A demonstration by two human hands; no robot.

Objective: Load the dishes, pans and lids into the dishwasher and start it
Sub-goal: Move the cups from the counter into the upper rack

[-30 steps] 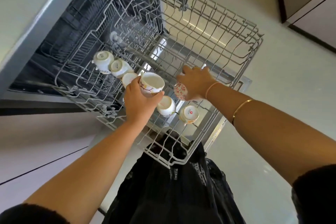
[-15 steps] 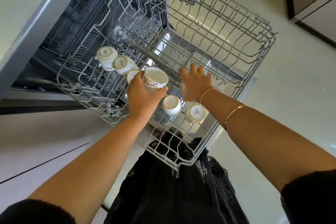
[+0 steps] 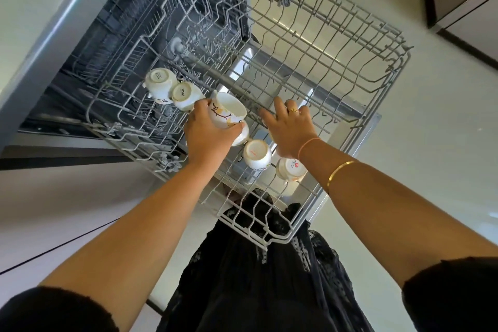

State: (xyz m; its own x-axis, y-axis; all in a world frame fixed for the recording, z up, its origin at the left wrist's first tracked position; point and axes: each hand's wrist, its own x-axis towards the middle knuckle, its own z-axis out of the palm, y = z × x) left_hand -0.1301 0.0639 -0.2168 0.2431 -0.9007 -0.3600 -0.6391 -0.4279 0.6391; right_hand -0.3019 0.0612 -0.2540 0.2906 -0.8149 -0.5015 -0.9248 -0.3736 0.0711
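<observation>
Now we are loading cups: our left hand point(image 3: 208, 137) has its grip clamped on a white cup point(image 3: 227, 110) over the upper rack point(image 3: 372, 62); right hand point(image 3: 292, 127) spread empty. Next, invert it beside the upturned cups point(image 3: 172, 90).

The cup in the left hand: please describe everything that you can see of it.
The white ceramic cup with a brown and yellow branch pattern looks glossy. It is tilted, its open mouth facing up and away. The left hand grips its side, above the grey wire upper rack of the dishwasher. Its handle is not visible.
</observation>
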